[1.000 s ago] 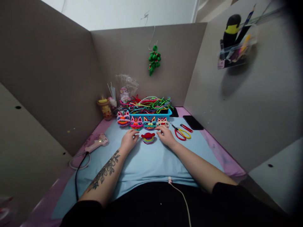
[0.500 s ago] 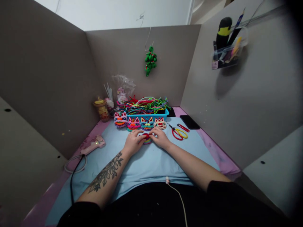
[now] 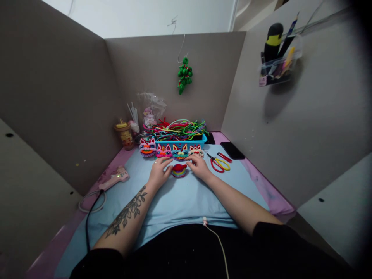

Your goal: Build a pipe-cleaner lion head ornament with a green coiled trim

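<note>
left hand (image 3: 159, 172) just beside one end, right hand (image 3: 199, 168) just beside the other, and in the middle, upon the blue cloth (image 3: 186, 201), a small striped piece (image 3: 179, 171) with red top. seems to sit steadily on its own base, so probably needs no holding for staying in place. fingers loosely curved and spread apart on both hands, with nothing gripped. light touch of a fingertip on the red edge: cannot tell. perhaps placed so, one at each side, in order to reach both ends equally.

behind the piece, in a row, four animal-like heads: lilac head (image 3: 148, 148), pink head (image 3: 164, 151), teal head (image 3: 180, 152) and cream head (image 3: 196, 150), all with faces toward the near side, likely put there to be in sight but not under the fingers. just behind, a blue tray (image 3: 187, 143) full of fuzzy coloured strips (image 3: 180, 130), maybe kept at the back for not disturbing the front part.

to the right, a scissors-like tool (image 3: 214, 159) with one red and one yellow handle, both turned toward the near side, presumably for quick taking by the right hand. near to it, a red tool (image 3: 224, 157), too small for exact naming. to the left, well apart, on the pink edge of the surface (image 3: 273, 195), a pink glue gun (image 3: 116, 178), possibly kept aside because of its tip and cable.
</note>
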Tool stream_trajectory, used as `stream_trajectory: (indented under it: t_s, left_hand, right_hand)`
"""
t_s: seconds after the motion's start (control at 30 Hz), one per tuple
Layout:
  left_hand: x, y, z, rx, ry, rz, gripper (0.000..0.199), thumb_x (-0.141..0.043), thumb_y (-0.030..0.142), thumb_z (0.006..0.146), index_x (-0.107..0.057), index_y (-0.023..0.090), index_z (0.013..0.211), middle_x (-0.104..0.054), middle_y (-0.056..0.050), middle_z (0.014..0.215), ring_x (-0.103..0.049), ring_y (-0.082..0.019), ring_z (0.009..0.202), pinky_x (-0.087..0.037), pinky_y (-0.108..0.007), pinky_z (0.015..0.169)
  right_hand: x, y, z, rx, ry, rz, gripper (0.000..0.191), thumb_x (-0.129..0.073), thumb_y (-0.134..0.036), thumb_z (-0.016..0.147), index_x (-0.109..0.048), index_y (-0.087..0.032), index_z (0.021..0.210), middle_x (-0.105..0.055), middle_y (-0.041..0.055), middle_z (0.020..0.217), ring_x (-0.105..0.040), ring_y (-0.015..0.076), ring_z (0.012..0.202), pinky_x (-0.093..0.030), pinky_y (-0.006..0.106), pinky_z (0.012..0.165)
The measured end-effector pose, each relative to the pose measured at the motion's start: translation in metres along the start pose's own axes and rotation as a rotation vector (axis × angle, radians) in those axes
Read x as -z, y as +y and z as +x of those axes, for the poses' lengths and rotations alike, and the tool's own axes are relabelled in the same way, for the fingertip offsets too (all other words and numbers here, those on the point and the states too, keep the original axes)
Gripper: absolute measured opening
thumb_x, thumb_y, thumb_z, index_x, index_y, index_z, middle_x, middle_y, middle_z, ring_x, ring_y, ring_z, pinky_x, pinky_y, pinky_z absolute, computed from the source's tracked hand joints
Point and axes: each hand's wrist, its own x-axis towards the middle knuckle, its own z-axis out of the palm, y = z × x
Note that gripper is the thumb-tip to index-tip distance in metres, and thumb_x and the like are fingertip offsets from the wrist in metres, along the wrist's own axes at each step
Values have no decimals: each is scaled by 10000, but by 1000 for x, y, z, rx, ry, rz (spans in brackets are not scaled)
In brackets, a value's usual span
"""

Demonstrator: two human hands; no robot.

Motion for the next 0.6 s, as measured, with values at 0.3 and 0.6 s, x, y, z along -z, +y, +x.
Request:
stream_trajectory:
  t_s: [0.3, 0.6]
  left_hand:
    - [-7, -16, -4, 117, -106, -60, 168, -543, 212, 813, -691, 205, 893, -680, -57, 870, -620, -177, 808, -492, -313, 756]
    - [-6, -13, -5, 103, -151, -54, 184, -525, 166, 806, -692, 215, 865, -679, -38, 851, -628, -170, 804, -493, -291, 747]
  right_hand:
    - [-7, 9, -2, -9, -123, -58, 132, -548, -164, 778, -679, -179, 790, -648, 30, 767, -571, 143, 699, -444, 264, 647]
    - [-11, 8, -4, -32, -166, -75, 141, -532, -149, 783, -669, -185, 788, -660, 27, 773, -599, 159, 735, -454, 278, 686]
